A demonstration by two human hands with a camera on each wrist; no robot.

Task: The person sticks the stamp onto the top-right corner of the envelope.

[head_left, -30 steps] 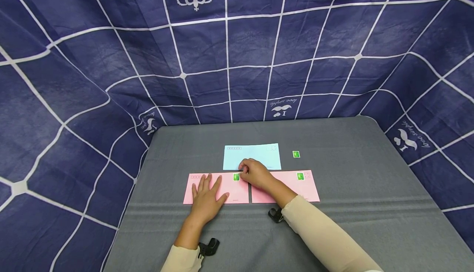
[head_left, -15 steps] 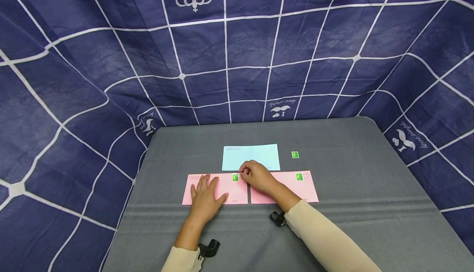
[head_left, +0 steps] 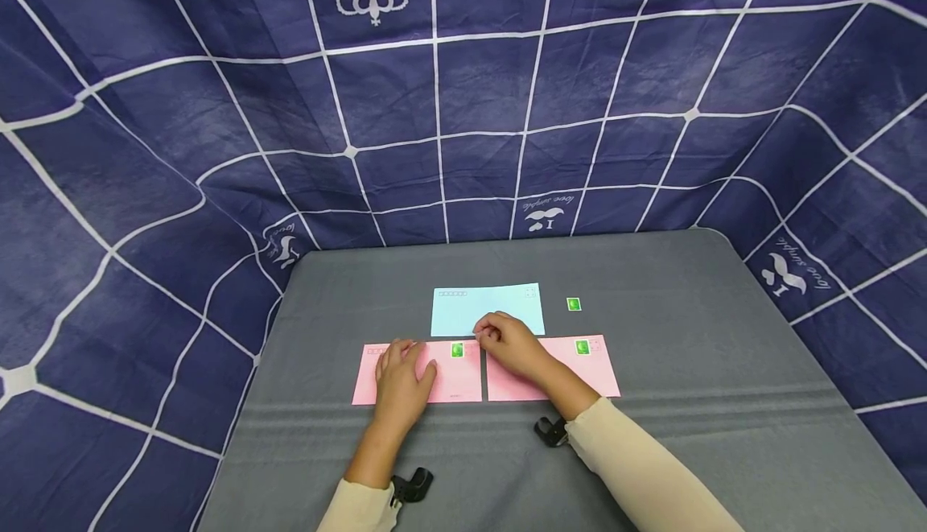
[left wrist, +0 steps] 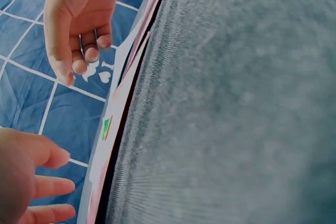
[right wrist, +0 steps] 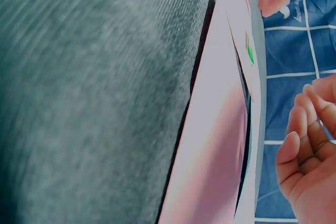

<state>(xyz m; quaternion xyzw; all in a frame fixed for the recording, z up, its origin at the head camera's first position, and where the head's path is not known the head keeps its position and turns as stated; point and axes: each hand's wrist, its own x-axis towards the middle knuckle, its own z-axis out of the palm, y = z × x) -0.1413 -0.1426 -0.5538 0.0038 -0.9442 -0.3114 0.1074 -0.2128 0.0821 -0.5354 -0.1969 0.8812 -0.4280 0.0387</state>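
Note:
Two pink envelopes lie side by side on the grey cloth, a left one [head_left: 456,383] and a right one [head_left: 572,371], each with a green stamp at its upper right. Behind them lies a light blue envelope [head_left: 485,311]. Over the left pink envelope is my left hand [head_left: 398,387], its fingers loosely bent and nothing in them. My right hand [head_left: 512,348] hovers above the gap where the three envelopes meet. In the right wrist view its fingers [right wrist: 315,124] are loosely curled, apart from the paper, with nothing between them.
A loose green stamp [head_left: 574,304] lies on the grey cloth [head_left: 666,339] right of the blue envelope. Dark blue curtain [head_left: 478,113] with white grid lines stands behind and on both sides of the table.
My left hand's spread fingers have drawn together and lifted from the envelope. My right hand has moved slightly right, away from the stamp on the left pink envelope.

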